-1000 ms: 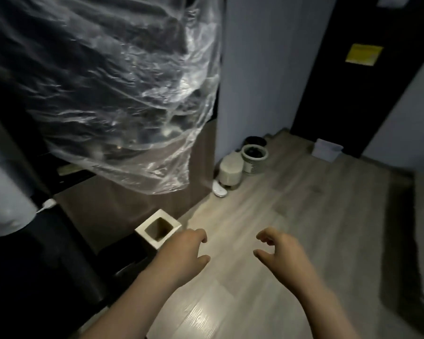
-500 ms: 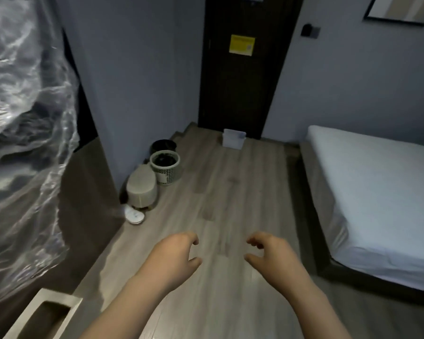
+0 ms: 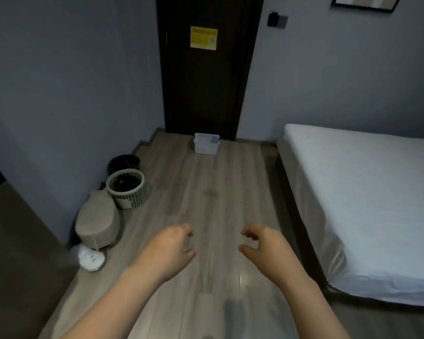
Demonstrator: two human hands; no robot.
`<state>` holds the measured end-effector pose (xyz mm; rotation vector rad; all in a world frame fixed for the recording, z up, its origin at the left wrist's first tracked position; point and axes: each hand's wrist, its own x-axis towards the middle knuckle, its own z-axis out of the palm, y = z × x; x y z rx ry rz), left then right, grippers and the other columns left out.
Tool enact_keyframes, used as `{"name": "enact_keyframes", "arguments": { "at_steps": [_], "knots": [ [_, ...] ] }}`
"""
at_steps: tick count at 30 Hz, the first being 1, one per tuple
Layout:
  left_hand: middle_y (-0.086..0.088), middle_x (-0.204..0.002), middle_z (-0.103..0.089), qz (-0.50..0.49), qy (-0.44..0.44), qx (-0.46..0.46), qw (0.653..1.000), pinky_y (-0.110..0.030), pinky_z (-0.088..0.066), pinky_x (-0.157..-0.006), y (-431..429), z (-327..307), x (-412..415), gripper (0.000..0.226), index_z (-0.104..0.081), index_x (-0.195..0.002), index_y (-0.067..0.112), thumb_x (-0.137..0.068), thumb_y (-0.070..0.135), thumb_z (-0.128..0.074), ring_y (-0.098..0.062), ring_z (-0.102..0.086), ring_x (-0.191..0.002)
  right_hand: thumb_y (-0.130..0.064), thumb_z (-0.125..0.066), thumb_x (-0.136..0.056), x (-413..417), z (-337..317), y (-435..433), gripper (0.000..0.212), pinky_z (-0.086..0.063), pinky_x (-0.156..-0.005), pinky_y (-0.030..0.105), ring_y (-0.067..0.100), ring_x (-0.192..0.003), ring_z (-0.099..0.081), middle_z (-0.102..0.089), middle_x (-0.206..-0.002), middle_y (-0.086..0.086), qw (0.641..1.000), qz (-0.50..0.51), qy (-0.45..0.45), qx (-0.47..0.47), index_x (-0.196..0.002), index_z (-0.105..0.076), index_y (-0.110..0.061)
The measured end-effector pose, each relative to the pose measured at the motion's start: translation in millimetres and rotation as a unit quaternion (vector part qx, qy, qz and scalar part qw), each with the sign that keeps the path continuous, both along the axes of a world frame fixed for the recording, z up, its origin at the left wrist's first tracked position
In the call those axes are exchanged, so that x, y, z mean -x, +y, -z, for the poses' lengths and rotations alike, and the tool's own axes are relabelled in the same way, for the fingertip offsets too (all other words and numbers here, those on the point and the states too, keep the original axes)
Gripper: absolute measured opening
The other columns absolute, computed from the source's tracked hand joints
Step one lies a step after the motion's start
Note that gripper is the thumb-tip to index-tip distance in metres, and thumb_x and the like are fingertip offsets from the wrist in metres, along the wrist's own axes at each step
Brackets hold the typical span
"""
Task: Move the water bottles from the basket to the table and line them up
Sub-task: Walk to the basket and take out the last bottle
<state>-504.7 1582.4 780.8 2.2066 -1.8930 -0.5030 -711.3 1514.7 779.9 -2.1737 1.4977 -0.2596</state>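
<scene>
Far from the door [image 3: 203, 94], closest to the viewer, the left hand [image 3: 168, 250] and the right hand [image 3: 264, 249] hang side by side above the wooden floor [image 3: 213, 199]. Their fingers are loosely curled and they hold nothing. Nearer to the door, at its left, a mesh waste bin [image 3: 125, 189] stands by the wall; at its right lies the bed [image 3: 365, 192]. Directly in front of the door, on the floor, stands a small white basket [image 3: 206, 146]. It is too small to tell whether water bottles are inside. No worktop is in view, and no bottle stands anywhere. I judge the task is at its beginning: reaching the basket, carrying the bottles and lining them up are all left to do.
</scene>
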Motion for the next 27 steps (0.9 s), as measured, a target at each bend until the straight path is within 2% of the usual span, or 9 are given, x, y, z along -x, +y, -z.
{"name": "enact_keyframes", "arguments": {
  "at_steps": [5,14,19,27],
  "knots": [
    [0.001,-0.129,-0.057,0.006,-0.009,-0.002,1.0,-0.028,-0.041,-0.097,-114,-10,-5,0.041,-0.05,-0.125,0.023,-0.087,0.038,-0.056,-0.017,-0.05,-0.121,-0.032,-0.066,-0.086,-11,-12,-115,0.04,-0.049,-0.095,0.025,0.008,-0.112,-0.057,-0.061,-0.122,-0.006,1.0,0.002,-0.021,0.004,-0.124,-0.058,-0.024],
    [0.002,-0.122,-0.06,-0.001,-0.015,0.008,1.0,-0.025,-0.038,-0.089,-285,-6,-41,0.037,-0.051,-0.119,0.023,-0.086,0.038,-0.056,-0.017,-0.054,-0.115,-0.032,-0.065,-0.087,-46,-14,-289,0.038,-0.048,-0.095,0.021,0.006,-0.112,-0.058,-0.062,-0.122,-0.007,1.0,-0.014,-0.012,0.015,-0.124,-0.058,-0.024],
    [0.003,-0.125,-0.058,0.004,0.001,0.01,1.0,-0.023,-0.037,-0.092,-385,9,-78,0.037,-0.051,-0.119,0.023,-0.086,0.036,-0.056,-0.015,-0.053,-0.117,-0.033,-0.064,-0.087,-85,0,-387,0.038,-0.047,-0.097,0.025,0.009,-0.114,-0.057,-0.06,-0.124,-0.007,1.0,-0.01,-0.001,-0.017,-0.123,-0.057,-0.025],
    [0.002,-0.124,-0.059,0.016,0.026,0.003,1.0,-0.024,-0.04,-0.095,-558,7,-156,0.037,-0.053,-0.119,0.021,-0.085,0.035,-0.059,-0.014,-0.054,-0.115,-0.034,-0.063,-0.089,-154,-2,-547,0.035,-0.049,-0.092,0.019,0.002,-0.106,-0.057,-0.061,-0.119,-0.011,1.0,-0.003,0.025,0.004,-0.123,-0.057,-0.027]
  ]
}}
